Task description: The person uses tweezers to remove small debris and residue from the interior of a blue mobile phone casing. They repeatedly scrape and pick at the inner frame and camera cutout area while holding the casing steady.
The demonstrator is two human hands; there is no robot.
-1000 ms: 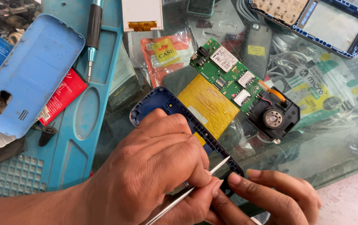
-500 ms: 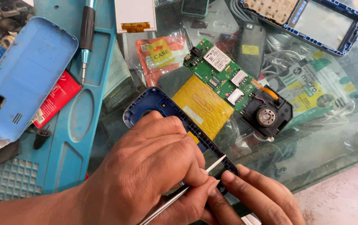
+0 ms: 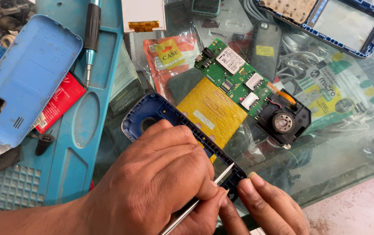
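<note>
A dark blue phone frame (image 3: 161,114) lies aslant on the glass counter (image 3: 348,156), its rounded end up and to the left, its lower end hidden under the hands. The left hand (image 3: 156,182) lies over the middle of it, back of the hand upward, fingers curled shut round a thin metal tool (image 3: 204,196) whose tip rests on the frame's lower edge. The right hand (image 3: 269,206) comes in from below, its fingertips (image 3: 245,185) pressed against the frame's lower corner just beside the tool's tip; whether it grips the frame or only steadies it cannot be told. Just beyond the frame lie a green circuit board (image 3: 239,80) on a yellow sheet (image 3: 211,111) and a black speaker module (image 3: 282,122). To the left lie a light blue back cover (image 3: 26,74) and a screwdriver (image 3: 92,35) on a teal mat (image 3: 87,130). Compared with half a second ago, both hands keep the same hold, and the tool has barely shifted along the frame's edge.
</note>
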